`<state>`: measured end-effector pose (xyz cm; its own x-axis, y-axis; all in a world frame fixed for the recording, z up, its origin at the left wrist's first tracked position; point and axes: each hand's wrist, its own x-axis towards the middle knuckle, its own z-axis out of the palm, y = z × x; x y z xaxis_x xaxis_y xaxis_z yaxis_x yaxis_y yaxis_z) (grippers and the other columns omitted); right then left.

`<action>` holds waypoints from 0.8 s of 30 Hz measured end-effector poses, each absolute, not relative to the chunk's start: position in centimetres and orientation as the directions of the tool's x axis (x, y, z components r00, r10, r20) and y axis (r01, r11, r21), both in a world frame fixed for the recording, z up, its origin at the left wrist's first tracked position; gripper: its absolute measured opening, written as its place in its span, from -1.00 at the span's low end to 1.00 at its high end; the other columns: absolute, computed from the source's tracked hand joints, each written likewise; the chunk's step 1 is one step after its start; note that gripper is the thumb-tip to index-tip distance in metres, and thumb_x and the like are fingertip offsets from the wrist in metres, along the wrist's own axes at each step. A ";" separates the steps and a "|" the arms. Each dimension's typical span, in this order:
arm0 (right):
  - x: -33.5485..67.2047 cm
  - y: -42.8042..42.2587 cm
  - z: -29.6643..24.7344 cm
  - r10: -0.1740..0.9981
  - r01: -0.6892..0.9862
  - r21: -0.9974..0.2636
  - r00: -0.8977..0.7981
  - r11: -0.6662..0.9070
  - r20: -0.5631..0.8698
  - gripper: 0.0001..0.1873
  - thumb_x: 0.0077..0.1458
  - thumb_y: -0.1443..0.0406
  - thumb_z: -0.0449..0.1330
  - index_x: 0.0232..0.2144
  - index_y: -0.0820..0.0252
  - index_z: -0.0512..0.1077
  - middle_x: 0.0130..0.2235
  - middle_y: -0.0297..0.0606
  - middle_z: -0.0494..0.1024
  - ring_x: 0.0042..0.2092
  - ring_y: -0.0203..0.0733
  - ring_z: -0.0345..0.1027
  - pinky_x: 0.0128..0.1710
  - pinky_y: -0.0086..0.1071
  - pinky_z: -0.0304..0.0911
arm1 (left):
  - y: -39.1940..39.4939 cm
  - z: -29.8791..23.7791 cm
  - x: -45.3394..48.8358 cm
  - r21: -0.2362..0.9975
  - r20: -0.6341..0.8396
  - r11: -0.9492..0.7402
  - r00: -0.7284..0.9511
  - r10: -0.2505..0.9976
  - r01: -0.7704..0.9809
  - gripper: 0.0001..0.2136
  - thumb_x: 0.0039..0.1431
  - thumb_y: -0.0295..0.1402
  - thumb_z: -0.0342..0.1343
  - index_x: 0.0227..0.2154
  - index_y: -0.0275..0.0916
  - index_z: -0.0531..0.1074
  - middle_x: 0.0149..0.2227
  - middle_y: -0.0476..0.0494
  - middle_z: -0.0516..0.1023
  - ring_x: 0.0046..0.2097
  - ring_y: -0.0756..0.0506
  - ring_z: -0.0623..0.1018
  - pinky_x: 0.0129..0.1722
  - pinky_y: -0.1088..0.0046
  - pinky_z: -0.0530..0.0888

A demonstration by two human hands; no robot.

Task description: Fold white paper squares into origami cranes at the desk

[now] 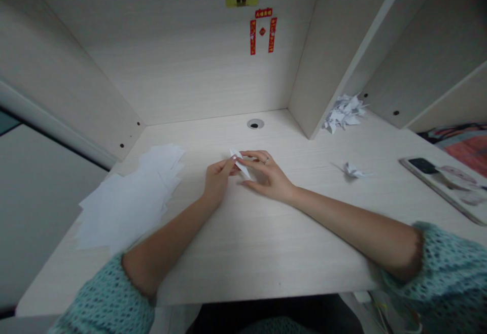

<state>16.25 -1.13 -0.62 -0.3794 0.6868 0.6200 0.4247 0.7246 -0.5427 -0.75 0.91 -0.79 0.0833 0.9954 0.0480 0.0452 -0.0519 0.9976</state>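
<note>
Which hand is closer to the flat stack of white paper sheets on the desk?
Left. The left hand sits just right of the stack of white paper sheets, apart from it; the right hand lies farther right. Both hold a small folded white paper.

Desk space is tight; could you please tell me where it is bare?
Bare: the desk front between the forearms, and between the right hand and the paper crane. Crowded: paper sheets left, phone right, crane pile behind, folded paper mid-desk.

Pale wood desk (247,242) sitting in alcove, red paper strips (262,34) hanging on back wall (198,80), light staying dim.
</note>
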 end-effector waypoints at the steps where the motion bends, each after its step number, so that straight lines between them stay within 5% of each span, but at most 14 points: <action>1: 16.2 -1.1 -0.6 0.684 0.426 -0.539 -0.379 0.726 0.623 -0.43 0.03 0.22 0.23 0.11 -0.05 0.25 0.11 -0.14 0.33 0.12 -0.02 0.16 0.07 -0.05 0.15 | 0.9 -0.8 -0.7 0.997 0.052 -0.055 0.085 0.995 0.044 -0.63 0.02 -0.04 0.11 -0.37 -0.27 0.58 -0.36 -0.15 0.62 -0.29 -0.09 0.56 -0.22 0.39 0.47; 9: 16.3 -1.2 -0.5 0.680 0.460 -0.509 -0.387 0.728 0.623 -0.47 0.08 0.38 0.10 0.11 -0.04 0.27 0.11 -0.19 0.37 0.07 -0.06 0.24 0.04 -0.05 0.16 | 0.6 -0.6 -0.7 0.995 0.067 -0.073 0.084 0.994 0.070 -0.65 0.03 -0.06 0.11 -0.36 -0.25 0.58 -0.35 -0.14 0.62 -0.28 -0.09 0.56 -0.22 0.39 0.48; 16: 16.3 -1.1 -0.7 0.721 0.451 -0.567 -0.354 0.689 0.595 -0.58 0.11 0.30 0.14 0.05 -0.03 0.35 0.11 -0.23 0.39 0.02 -0.11 0.33 0.03 -0.12 0.21 | 0.4 -0.4 -0.6 0.991 0.078 -0.085 0.074 0.994 0.100 -0.65 0.02 -0.05 0.12 -0.34 -0.23 0.58 -0.31 -0.10 0.61 -0.26 -0.09 0.56 -0.23 0.39 0.50; 24: 16.2 -1.5 -1.3 0.808 0.553 -0.613 -0.219 0.564 0.547 -0.74 0.12 0.20 0.15 -0.13 0.00 0.51 -0.21 -0.24 0.62 -0.21 -0.11 0.49 -0.13 -0.23 0.29 | 0.1 -0.1 -0.6 0.960 0.164 -0.161 0.004 0.986 0.229 -0.65 0.07 -0.06 0.06 -0.46 -0.25 0.56 -0.44 -0.05 0.58 -0.32 -0.07 0.53 -0.24 0.45 0.45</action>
